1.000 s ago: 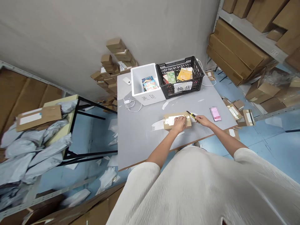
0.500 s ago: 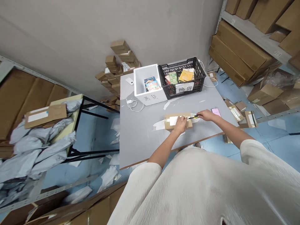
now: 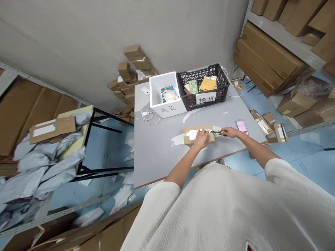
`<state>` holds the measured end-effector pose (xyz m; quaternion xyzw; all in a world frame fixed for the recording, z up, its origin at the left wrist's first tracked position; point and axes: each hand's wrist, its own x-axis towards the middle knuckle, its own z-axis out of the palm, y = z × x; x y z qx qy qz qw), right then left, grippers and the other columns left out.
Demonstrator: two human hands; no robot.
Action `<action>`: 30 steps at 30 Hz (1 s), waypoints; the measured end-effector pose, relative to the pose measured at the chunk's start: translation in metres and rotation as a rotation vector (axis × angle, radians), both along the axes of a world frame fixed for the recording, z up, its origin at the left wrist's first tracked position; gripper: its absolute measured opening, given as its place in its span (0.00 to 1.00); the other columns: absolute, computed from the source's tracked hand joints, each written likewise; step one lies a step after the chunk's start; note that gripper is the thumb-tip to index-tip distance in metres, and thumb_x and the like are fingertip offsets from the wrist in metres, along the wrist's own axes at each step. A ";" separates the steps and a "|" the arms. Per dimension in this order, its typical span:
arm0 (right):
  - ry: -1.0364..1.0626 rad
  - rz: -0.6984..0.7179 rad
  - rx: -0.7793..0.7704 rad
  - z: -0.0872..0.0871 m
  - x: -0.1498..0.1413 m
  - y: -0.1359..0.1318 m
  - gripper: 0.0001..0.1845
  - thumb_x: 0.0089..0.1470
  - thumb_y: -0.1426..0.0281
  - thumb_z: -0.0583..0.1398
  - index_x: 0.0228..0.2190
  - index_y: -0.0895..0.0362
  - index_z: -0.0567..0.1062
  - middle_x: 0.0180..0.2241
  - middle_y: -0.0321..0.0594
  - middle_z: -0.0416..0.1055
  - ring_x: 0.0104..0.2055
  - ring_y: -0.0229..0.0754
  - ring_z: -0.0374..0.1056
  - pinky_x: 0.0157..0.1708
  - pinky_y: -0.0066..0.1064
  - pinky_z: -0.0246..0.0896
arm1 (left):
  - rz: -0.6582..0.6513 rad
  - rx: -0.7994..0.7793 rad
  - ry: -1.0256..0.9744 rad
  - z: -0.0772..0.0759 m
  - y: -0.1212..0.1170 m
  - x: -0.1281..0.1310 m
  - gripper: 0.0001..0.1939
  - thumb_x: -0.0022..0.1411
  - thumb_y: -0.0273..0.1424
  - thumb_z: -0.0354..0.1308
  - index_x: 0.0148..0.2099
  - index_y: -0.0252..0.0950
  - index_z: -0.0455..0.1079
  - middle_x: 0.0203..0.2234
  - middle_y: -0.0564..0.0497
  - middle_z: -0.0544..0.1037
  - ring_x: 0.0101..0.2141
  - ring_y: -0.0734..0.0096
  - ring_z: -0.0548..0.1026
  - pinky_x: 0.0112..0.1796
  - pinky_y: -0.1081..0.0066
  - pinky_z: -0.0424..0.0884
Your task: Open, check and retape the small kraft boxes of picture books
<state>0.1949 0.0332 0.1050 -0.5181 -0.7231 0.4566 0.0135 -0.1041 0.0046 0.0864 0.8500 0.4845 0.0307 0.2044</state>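
A small cardboard box [image 3: 186, 138] with a white label and clear tape lies near the front of the grey table [image 3: 154, 157]. My left hand [image 3: 201, 138] grips it from above, fingers bent over the label. To the right, my right hand [image 3: 230, 132] is closed around a black and yellow utility knife [image 3: 219, 132]. The knife's tip reaches the box's right end, by my left fingertips; whether the blade touches the tape is too small to tell. White wrapping [image 3: 177, 139] sticks out under the box on both sides. A phone with a pink screen [image 3: 242, 127] rests beyond my right hand.
A white foam box [image 3: 170, 108] and a black crate [image 3: 188, 104], both holding books or packets, stand at the table's back. A white cable [image 3: 151, 120] lies left. Stacked cartons [image 3: 133, 52] line the wall; grey parcels [image 3: 39, 160] fill a side table.
My right hand has shifted slightly down with the knife, and more of the phone shows. The left hand and box stay in place.
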 end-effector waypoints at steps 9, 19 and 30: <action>0.131 -0.107 -0.169 0.005 0.009 -0.030 0.21 0.64 0.48 0.61 0.35 0.54 0.76 0.30 0.39 0.77 0.31 0.41 0.69 0.30 0.29 0.63 | -0.008 0.021 -0.032 -0.003 0.001 -0.003 0.32 0.59 0.31 0.74 0.64 0.41 0.69 0.60 0.40 0.73 0.63 0.48 0.74 0.73 0.45 0.55; 0.173 -0.115 -0.208 0.001 0.013 -0.032 0.22 0.64 0.47 0.62 0.34 0.53 0.75 0.29 0.39 0.77 0.31 0.41 0.71 0.32 0.30 0.66 | -0.002 0.042 -0.050 -0.007 -0.002 -0.004 0.33 0.60 0.31 0.74 0.65 0.41 0.69 0.60 0.40 0.73 0.62 0.48 0.75 0.74 0.43 0.55; 0.111 -0.179 -0.106 -0.009 0.000 -0.041 0.22 0.66 0.48 0.58 0.39 0.54 0.77 0.30 0.38 0.77 0.30 0.41 0.69 0.31 0.29 0.64 | 0.014 0.052 -0.071 -0.010 -0.002 -0.003 0.34 0.58 0.30 0.74 0.65 0.44 0.69 0.60 0.41 0.73 0.61 0.48 0.75 0.73 0.41 0.55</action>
